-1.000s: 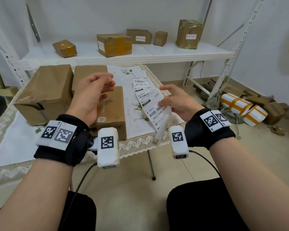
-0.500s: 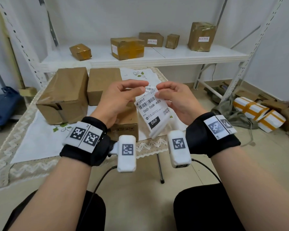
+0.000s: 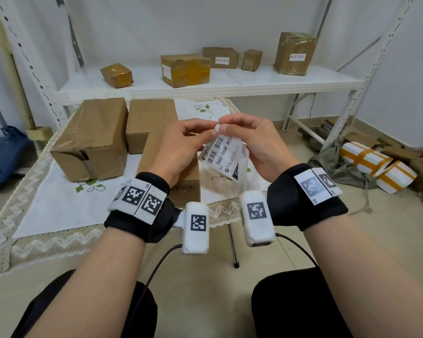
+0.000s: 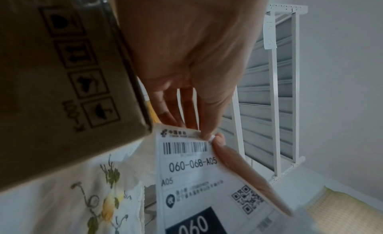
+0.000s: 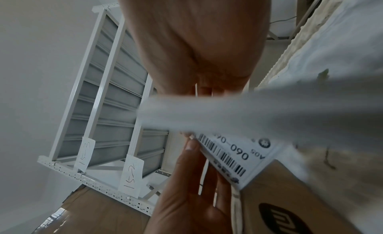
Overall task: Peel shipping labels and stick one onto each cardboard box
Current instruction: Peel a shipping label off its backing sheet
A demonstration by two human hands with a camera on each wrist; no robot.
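Observation:
A white shipping label sheet [image 3: 224,154] printed 060-06B-A05 hangs in the air above the table's front edge. My left hand [image 3: 181,145] and right hand [image 3: 252,140] both pinch its top corner between thumb and fingertips. In the left wrist view the label sheet [image 4: 199,173] shows its barcode and QR code. The right wrist view has the label sheet [image 5: 232,155] partly blurred. Three plain cardboard boxes stand on the table: a large one [image 3: 93,140] at left, a middle one [image 3: 149,123], and a smaller one [image 3: 181,181] mostly behind my left hand.
A white embroidered cloth [image 3: 59,208] covers the table. A white shelf [image 3: 230,81] behind holds several brown boxes, some labelled. Taped parcels [image 3: 376,167] and scrap cardboard lie on the floor at right. A blue object [image 3: 3,152] sits at far left.
My left hand came over to the label strip held by my right. Both hands lifted it off the table toward me and now pinch its top corner closer together.

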